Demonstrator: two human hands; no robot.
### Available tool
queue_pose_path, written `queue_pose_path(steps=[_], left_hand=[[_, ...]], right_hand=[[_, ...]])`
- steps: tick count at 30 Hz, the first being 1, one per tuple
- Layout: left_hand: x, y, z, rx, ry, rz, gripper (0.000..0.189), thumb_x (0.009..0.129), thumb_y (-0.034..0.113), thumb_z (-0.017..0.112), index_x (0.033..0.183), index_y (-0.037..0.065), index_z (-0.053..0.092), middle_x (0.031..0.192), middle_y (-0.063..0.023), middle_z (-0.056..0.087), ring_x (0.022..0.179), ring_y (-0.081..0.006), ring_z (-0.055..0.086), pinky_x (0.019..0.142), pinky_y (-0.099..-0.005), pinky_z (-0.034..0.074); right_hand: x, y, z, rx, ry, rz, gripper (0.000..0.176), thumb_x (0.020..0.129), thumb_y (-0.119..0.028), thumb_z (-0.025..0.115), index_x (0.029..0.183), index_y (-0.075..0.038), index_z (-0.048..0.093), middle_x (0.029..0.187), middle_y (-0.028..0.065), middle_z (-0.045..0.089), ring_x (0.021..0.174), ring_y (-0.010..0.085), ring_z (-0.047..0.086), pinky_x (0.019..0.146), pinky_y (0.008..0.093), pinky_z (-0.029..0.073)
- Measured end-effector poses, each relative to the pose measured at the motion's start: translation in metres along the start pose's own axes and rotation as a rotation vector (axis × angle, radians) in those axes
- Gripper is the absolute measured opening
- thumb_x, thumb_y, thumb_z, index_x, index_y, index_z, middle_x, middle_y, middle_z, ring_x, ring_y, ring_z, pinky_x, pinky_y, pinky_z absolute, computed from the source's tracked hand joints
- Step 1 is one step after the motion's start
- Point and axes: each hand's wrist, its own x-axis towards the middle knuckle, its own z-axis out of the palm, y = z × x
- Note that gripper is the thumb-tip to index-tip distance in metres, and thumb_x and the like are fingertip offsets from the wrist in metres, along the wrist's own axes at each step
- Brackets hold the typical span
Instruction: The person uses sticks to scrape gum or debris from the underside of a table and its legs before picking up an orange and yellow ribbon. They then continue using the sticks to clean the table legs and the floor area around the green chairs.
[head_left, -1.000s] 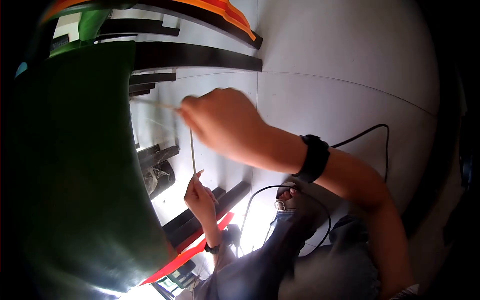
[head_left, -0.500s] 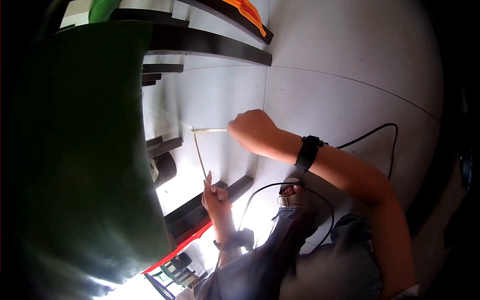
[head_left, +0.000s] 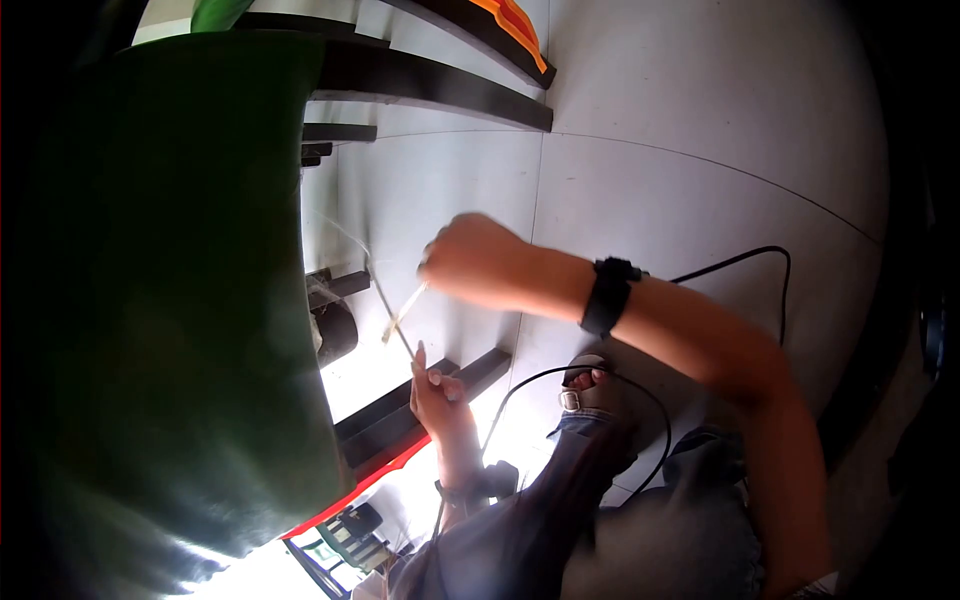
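Observation:
My left hand (head_left: 437,398) is low in the middle, its fingers closed around the lower end of a thin, straight stick (head_left: 380,291) that points up and slightly left. Above it, my right hand (head_left: 474,262) makes a fist, back of the hand toward me. From that fist a short pale strip (head_left: 409,308) with a frayed end slants down and left, overlapping the thin stick a little above my left fingertips. Fine whitish strands trail from the stick's upper tip toward the upper left. Both wrists wear black bands.
A dark green covered surface (head_left: 180,300) fills the left side, with dark wooden legs and bars (head_left: 430,85) beside it. A black cable (head_left: 655,400) loops across the pale tiled floor (head_left: 680,190) near my sandalled foot (head_left: 588,388). An orange item (head_left: 518,30) lies at the top.
My right hand has shifted left; its pale strip has swung from level at the stick's tip to slanting down across the stick near my left hand. My left hand has barely moved.

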Motion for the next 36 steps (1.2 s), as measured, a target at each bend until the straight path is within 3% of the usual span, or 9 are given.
queue_pose_path(steps=[4, 7, 9, 11, 15, 17, 23, 30, 36], left_hand=[[-0.005, -0.003, -0.002, 0.320, -0.056, 0.455, 0.040, 0.096, 0.029, 0.033, 0.123, 0.002, 0.045, 0.063, 0.0048, 0.035, 0.047, -0.0033, 0.028, 0.041, -0.0158, 0.023], [-0.010, 0.033, 0.038, 0.216, 0.104, 0.399, 0.037, 0.095, 0.021, 0.033, 0.125, 0.001, 0.042, 0.063, 0.0041, 0.035, 0.047, -0.0033, 0.028, 0.041, -0.0159, 0.024], [0.001, 0.045, 0.040, 0.900, 0.145, 0.783, 0.037, 0.088, 0.002, 0.034, 0.125, -0.001, 0.040, 0.064, 0.0024, 0.033, 0.049, -0.0053, 0.028, 0.044, -0.0167, 0.025], [0.029, 0.056, 0.040, 0.887, 0.186, 1.113, 0.040, 0.083, -0.005, 0.035, 0.121, -0.002, 0.043, 0.067, 0.0012, 0.034, 0.051, -0.0084, 0.029, 0.047, -0.0176, 0.027], [0.059, 0.086, 0.083, -0.186, 0.038, 0.620, 0.028, 0.087, 0.005, 0.042, 0.113, -0.001, 0.049, 0.064, 0.0007, 0.037, 0.051, -0.0090, 0.031, 0.046, -0.0184, 0.028], [0.080, 0.098, 0.100, -0.181, -0.038, 0.394, 0.021, 0.090, 0.012, 0.043, 0.102, 0.000, 0.055, 0.057, 0.0004, 0.038, 0.046, -0.0084, 0.032, 0.042, -0.0198, 0.029], [0.100, 0.061, 0.117, 0.704, -0.044, 0.420, 0.029, 0.091, 0.016, 0.040, 0.100, -0.004, 0.059, 0.046, -0.0035, 0.045, 0.031, -0.0075, 0.034, 0.029, -0.0218, 0.027], [0.085, -0.006, 0.065, 0.672, -0.054, 0.104, 0.031, 0.090, 0.017, 0.040, 0.109, -0.004, 0.054, 0.048, -0.0047, 0.048, 0.034, -0.0080, 0.039, 0.031, -0.0213, 0.030], [0.044, -0.003, 0.050, 0.496, -0.063, -0.066, 0.031, 0.089, 0.016, 0.040, 0.109, -0.001, 0.056, 0.046, 0.0017, 0.040, 0.036, -0.0054, 0.032, 0.034, -0.0185, 0.024]], right_hand=[[0.001, 0.045, 0.016, -0.043, 0.160, 0.207, 0.005, 0.070, -0.006, 0.055, 0.066, -0.006, 0.059, 0.063, 0.0114, 0.059, 0.058, 0.0287, 0.059, 0.053, 0.0375, 0.047], [0.002, 0.059, 0.018, 0.000, 0.200, 0.326, 0.006, 0.070, -0.005, 0.055, 0.066, -0.005, 0.059, 0.063, 0.0130, 0.059, 0.057, 0.0291, 0.058, 0.050, 0.0382, 0.046], [-0.005, 0.061, 0.021, 0.007, 0.143, 0.334, 0.007, 0.070, -0.005, 0.055, 0.064, -0.004, 0.059, 0.063, 0.0132, 0.059, 0.057, 0.0293, 0.058, 0.049, 0.0380, 0.046], [-0.015, 0.061, 0.026, 0.037, 0.112, 0.335, 0.008, 0.069, -0.005, 0.055, 0.063, -0.004, 0.059, 0.062, 0.0133, 0.058, 0.056, 0.0295, 0.057, 0.049, 0.0381, 0.045], [-0.037, 0.056, 0.041, 0.122, 0.070, 0.352, 0.008, 0.069, -0.006, 0.056, 0.062, -0.003, 0.059, 0.060, 0.0134, 0.057, 0.055, 0.0298, 0.057, 0.049, 0.0385, 0.045], [-0.044, 0.053, 0.032, 0.145, -0.065, 0.392, 0.006, 0.069, -0.002, 0.056, 0.069, -0.002, 0.061, 0.068, 0.0138, 0.061, 0.064, 0.0290, 0.061, 0.053, 0.0369, 0.049], [-0.074, 0.059, 0.013, 0.183, -0.016, 0.444, 0.011, 0.071, -0.007, 0.055, 0.063, -0.002, 0.059, 0.060, 0.0148, 0.057, 0.056, 0.0315, 0.057, 0.050, 0.0391, 0.046], [-0.055, 0.047, -0.036, 0.225, 0.376, 0.575, 0.007, 0.069, -0.003, 0.055, 0.063, -0.002, 0.059, 0.061, 0.0147, 0.058, 0.057, 0.0290, 0.059, 0.051, 0.0370, 0.047], [0.027, 0.012, -0.030, 0.234, 0.399, 0.145, 0.020, 0.083, -0.019, 0.050, 0.071, -0.006, 0.057, 0.057, 0.0119, 0.057, 0.058, 0.0284, 0.059, 0.052, 0.0382, 0.047]])
